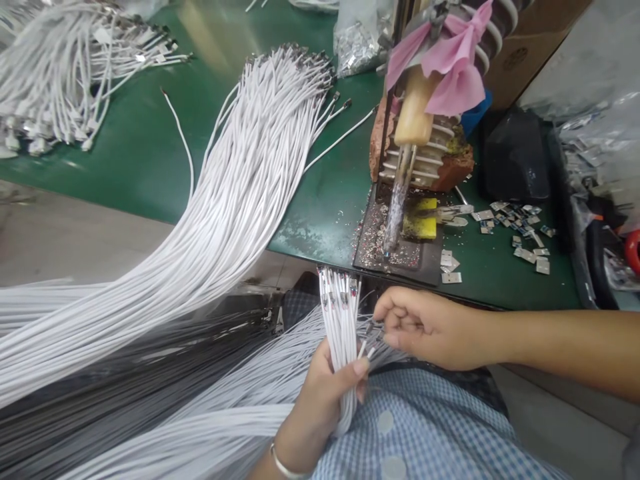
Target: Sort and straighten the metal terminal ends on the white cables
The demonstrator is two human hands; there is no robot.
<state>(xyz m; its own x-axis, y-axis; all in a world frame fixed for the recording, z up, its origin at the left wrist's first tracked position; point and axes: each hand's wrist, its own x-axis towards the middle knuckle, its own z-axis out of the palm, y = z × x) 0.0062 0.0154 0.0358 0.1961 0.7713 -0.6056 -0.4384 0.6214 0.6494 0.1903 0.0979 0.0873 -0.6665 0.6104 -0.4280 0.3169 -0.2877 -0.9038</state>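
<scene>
My left hand (333,390) is closed around a bundle of white cables (341,333), held upright in front of the table edge. Small metal connectors and coloured wire tips show at the bundle's upper end, and a couple of cables stick out sideways by my thumb. Just right of the bundle, my right hand (420,327) has its fingers curled together beside those stray cable ends; what it pinches, if anything, is too small to make out. Above the hands, a soldering iron (407,153) with a wooden handle and a pink cloth (457,63) points down over a solder-spattered plate (370,240).
A large sheaf of white cables (250,160) drapes over the green table (320,227); another cable pile (55,73) lies far left. Beside the plate are a yellow sponge (427,220) and loose metal connectors (525,230). A bag of connectors (360,43) stands behind.
</scene>
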